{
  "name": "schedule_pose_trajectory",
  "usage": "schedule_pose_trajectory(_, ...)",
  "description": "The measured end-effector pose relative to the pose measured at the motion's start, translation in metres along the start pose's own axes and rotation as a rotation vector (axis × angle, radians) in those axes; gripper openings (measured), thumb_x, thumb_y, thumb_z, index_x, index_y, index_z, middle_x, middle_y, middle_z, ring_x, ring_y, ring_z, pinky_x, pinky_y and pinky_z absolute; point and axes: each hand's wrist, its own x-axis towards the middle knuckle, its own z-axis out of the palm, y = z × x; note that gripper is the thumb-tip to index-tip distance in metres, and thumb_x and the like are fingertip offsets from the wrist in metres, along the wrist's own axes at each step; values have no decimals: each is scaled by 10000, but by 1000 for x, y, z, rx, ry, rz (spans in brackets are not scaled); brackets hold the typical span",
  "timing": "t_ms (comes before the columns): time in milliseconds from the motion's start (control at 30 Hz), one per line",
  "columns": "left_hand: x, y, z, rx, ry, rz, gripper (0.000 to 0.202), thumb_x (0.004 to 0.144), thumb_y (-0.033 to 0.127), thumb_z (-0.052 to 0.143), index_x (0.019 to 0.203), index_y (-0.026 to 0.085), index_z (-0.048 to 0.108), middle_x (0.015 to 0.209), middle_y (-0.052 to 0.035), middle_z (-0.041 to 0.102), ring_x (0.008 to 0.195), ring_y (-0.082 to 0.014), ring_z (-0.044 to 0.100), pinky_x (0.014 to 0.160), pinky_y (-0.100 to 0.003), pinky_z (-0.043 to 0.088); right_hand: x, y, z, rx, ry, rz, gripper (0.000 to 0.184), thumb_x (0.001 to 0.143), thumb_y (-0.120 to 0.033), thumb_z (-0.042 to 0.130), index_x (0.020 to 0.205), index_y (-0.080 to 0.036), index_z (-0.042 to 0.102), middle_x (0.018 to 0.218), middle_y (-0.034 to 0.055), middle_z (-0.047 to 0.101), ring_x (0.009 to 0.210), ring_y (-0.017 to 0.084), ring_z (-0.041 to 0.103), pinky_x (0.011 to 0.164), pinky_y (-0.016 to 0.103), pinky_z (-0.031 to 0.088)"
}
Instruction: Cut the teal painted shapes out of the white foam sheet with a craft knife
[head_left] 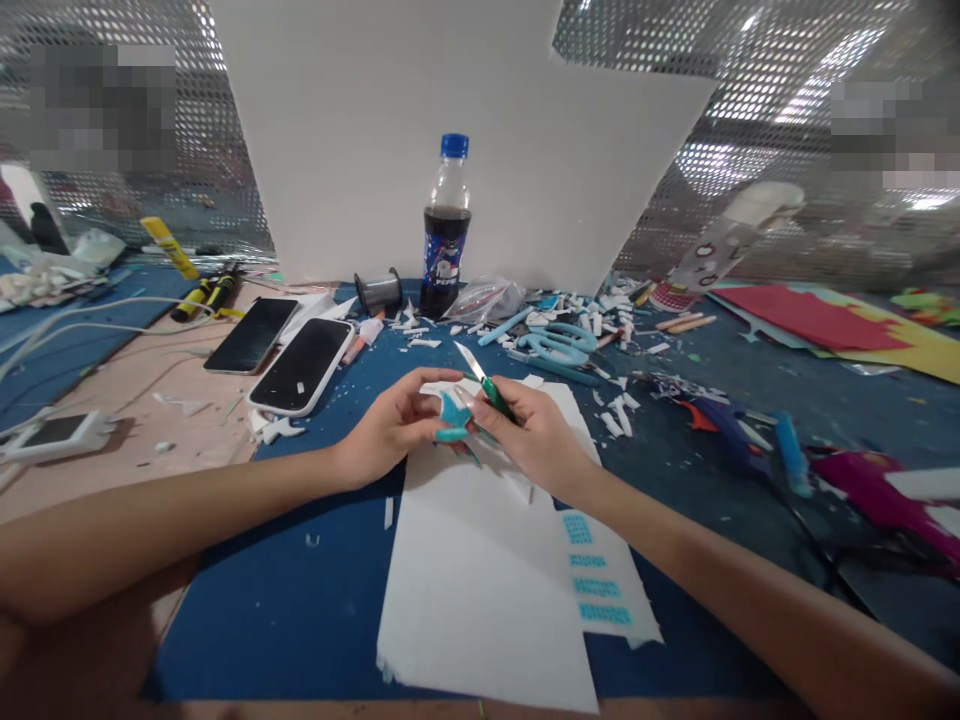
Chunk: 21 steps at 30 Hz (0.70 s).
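One left hand [397,428] is pinching a curved turquoise piece [453,410] over smooth white paper [487,590]; the right hand [538,432] is gripping a pointed, green-handled knife [484,382].

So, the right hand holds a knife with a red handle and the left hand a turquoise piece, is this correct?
The colour is wrong: the head view shows a green-handled knife in the right hand. The left hand holds the turquoise piece.

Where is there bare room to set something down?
The near half of the white paper, and the blue mat between it and the left forearm, bar small scraps. Crowded: the far side, around the bottle and scissors.
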Motion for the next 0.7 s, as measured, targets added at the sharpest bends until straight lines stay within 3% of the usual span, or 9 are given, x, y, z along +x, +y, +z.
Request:
schedule_pose_trajectory(100, -7, 3, 0, 250, 107, 76, 529, 735, 315, 762, 1193, 190, 529, 751, 5, 619, 763, -172, 649, 711, -281, 512, 0, 0, 0, -46, 16, -6, 303, 899, -377, 501, 673, -190, 428, 609, -45, 379, 556, 95, 354, 523, 239, 279)
schedule_pose_trajectory(200, -10, 5, 0, 456, 190, 137, 406, 757, 233, 731, 1133, 195, 583, 787, 2, 622, 747, -142, 612, 690, -251, 485, -1, 0, 1, -49, -2, 21, 306, 899, -387, 497, 676, -192, 420, 614, -42, 375, 555, 97, 348, 521, 243, 276)
schedule_pose_trajectory(433, -5, 4, -2, 714, 202, 221, 158, 831, 284, 657, 951, 184, 636, 758, -13, 670, 701, -141, 630, 608, -219, 476, -3, -2, 2, 40, -33, 126, 315, 898, -463, 465, 736, -193, 469, 542, -57, 404, 454, 80, 347, 461, 230, 291)
schedule_pose_trajectory(567, -2, 2, -6, 798, 191, 249, 162, 820, 330, 672, 892, 187, 646, 764, -30, 677, 719, -168, 628, 649, -256, 479, 0, -1, 0, 28, -10, 210, 385, 918, -536, 363, 740, -204, 442, 446, -92, 332, 347, 69, 274, 394, 221, 263)
schedule_pose_trajectory(700, 1, 0, -9, 846, 193, 277, 187, 837, 374, 650, 868, 190, 639, 726, -28, 657, 719, -178, 602, 645, -271, 464, 8, 5, -10, -136, 81, 302, 436, 937, -532, 282, 757, -188, 480, 434, -82, 324, 338, 80, 283, 392, 232, 254)
